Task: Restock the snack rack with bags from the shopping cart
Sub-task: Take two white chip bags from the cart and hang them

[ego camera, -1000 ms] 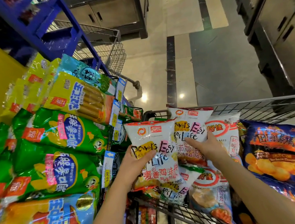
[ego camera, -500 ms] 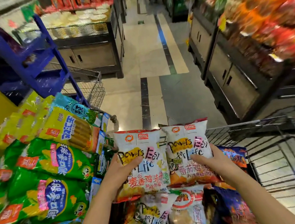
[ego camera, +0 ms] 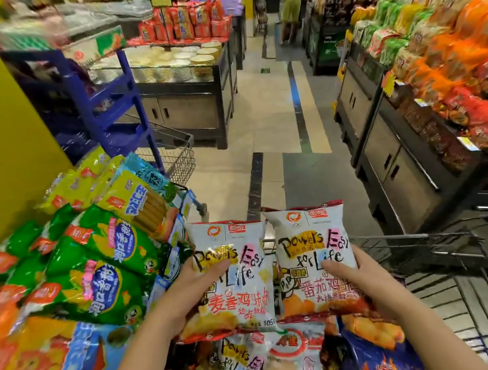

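The left hand (ego camera: 188,296) grips one white snack bag (ego camera: 238,274) by its lower left side, thumb across the front; the right hand (ego camera: 368,283) grips a matching bag (ego camera: 309,253) likewise. Both stand upright, edges seemingly touching, red-seamed, lettered "Powers Easy for Life", above the shopping cart (ego camera: 421,237), beside the snack rack (ego camera: 177,230).

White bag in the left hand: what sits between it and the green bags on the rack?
In the head view, a row of blue-and-white price tags lies between the white bag and the green bags.
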Demonstrator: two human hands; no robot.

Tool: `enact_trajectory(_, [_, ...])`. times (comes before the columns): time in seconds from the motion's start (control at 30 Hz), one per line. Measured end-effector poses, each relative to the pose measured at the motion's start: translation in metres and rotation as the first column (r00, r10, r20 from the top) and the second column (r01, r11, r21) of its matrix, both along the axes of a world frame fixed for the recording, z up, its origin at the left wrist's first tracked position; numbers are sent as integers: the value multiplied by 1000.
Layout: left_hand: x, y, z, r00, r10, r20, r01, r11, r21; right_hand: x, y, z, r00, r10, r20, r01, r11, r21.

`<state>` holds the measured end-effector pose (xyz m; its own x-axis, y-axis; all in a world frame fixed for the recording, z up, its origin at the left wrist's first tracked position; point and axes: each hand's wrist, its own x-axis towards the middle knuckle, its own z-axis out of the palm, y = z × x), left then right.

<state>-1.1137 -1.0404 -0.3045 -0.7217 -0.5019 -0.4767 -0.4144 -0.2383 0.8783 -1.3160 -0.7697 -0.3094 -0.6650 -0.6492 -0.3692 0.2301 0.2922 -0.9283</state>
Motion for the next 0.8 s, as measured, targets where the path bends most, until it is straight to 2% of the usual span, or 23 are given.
enact_trajectory(0.1, [23,25,-1,994,102,-26,-101,995,24,-5,7,-3,995,94,17,-93,995,-38])
enact_trajectory(0.27, [69,78,-5,962,262,-74,-267,961,-68,-8,22,-6,962,271,-20,-272,960,-73])
enact_trajectory(0.5, [159,170,1,798,588,-131,-598,800,-50,26,16,-6,850,524,-56,-527,846,-82])
enact_trajectory(0.67, [255,242,5,619,776,-126,-782,624,2,98,-11,-1,678,734,-41,-735,674,-75])
enact_trajectory(0.8, [335,304,15,463,876,-135,-886,461,-45,177,-27,4,468,884,-11,-879,464,-112])
